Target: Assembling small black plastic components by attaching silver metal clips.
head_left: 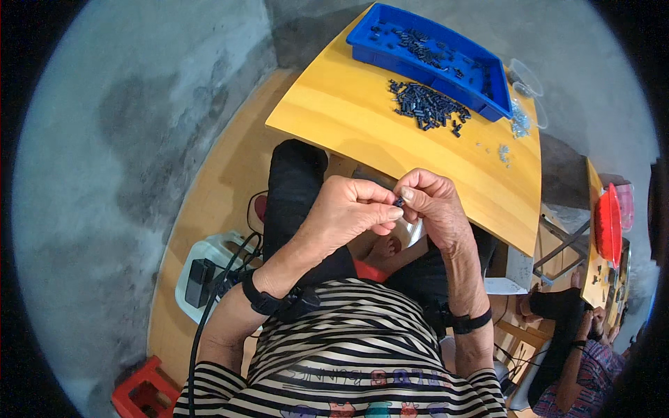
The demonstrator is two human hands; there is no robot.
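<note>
A small black plastic part is pinched between both hands, above my lap and just short of the table's near edge. My left hand closes thumb and forefinger on its left side. My right hand grips it from the right with thumb and bent forefinger. The fingertips hide most of the part, so its exact kind cannot be told. On the yellow table beyond lies a pile of similar short black pieces. Small clear bits are scattered to the right of the pile.
A blue tray holding more black pieces stands at the table's far side. Clear plastic tubs sit beside it. To my left are a pale stool with a black box and cables, and a red stool. Another person sits at the right.
</note>
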